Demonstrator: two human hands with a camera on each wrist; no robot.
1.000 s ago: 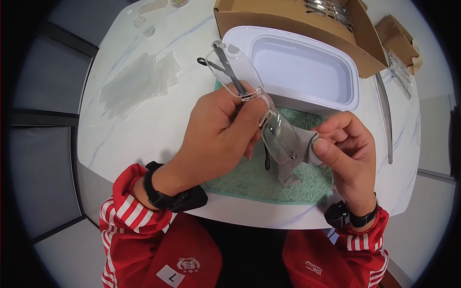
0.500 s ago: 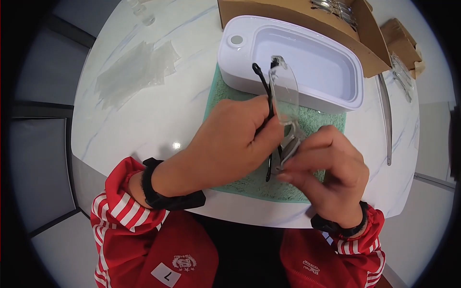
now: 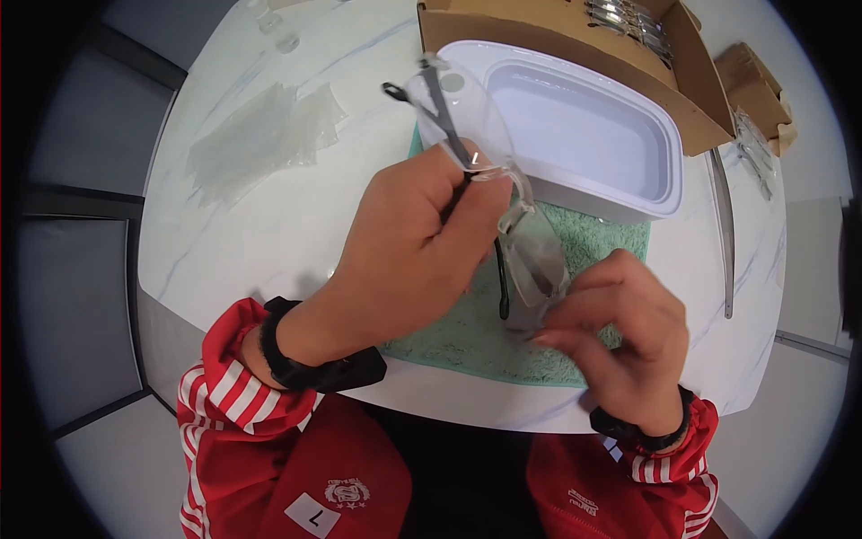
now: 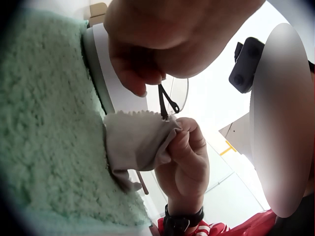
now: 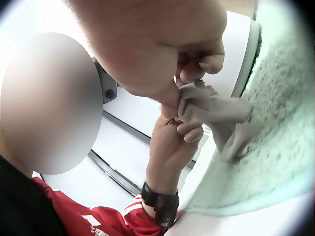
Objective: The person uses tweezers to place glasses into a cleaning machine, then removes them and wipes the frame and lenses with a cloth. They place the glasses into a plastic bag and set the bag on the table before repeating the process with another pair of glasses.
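Note:
My left hand [image 3: 422,242] grips a pair of clear-framed eyeglasses [image 3: 535,256] near the bridge, its dark temples folded behind the lenses. One lens points up and away over the white basin, the other down toward my right hand [image 3: 628,328]. Between the right thumb and fingers I pinch a grey cleaning cloth [image 4: 135,140] with a zigzag edge, at the outer end of the lower lens. In the right wrist view the cloth [image 5: 216,110] hangs in folds over the green towel [image 5: 280,132].
A white basin [image 3: 669,171] stands on the green towel [image 3: 620,238]. Behind it is a cardboard box [image 3: 539,45] holding several wrapped glasses [image 3: 628,22]. Clear plastic sleeves [image 3: 256,139] lie at left, near a small bottle [image 3: 285,38]. A long grey strip [image 3: 723,234] lies at right.
The left hand turned the glasses upright, then tilted them back to the left. The right hand moved left and in to the lower lens with the cloth.

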